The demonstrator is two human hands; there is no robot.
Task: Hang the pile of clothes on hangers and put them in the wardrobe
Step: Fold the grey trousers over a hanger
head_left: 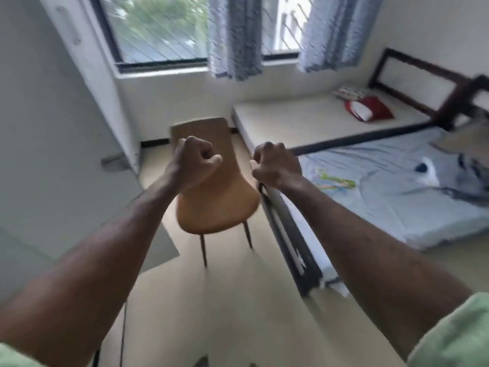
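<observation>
Clothes pile point(455, 170): crumpled blue and dark garments, blurred, lying on the blue-sheeted mattress point(370, 197) at its far right end, against the frame's right edge. One landmark serves for all places: the tan chair point(214, 181).

Left hand point(191, 160): raised directly in front of the chair's backrest, fingers curled into a fist, nothing in it.

Right hand point(275, 168): just right of the chair, between it and the mattress, fingers likewise curled on nothing (no hanger shows in either fist).

Governing relation: the pile lies well right of the chair and so well right of both fists; the right hand is the nearer. The pile's long axis cannot be told, since it runs out of view.

Wardrobe point(53, 123): pale panelled doors left of the chair, on the side opposite the pile. No hangers visible.

Judgement: fetching the first garment calls for a turn rightward.
</observation>
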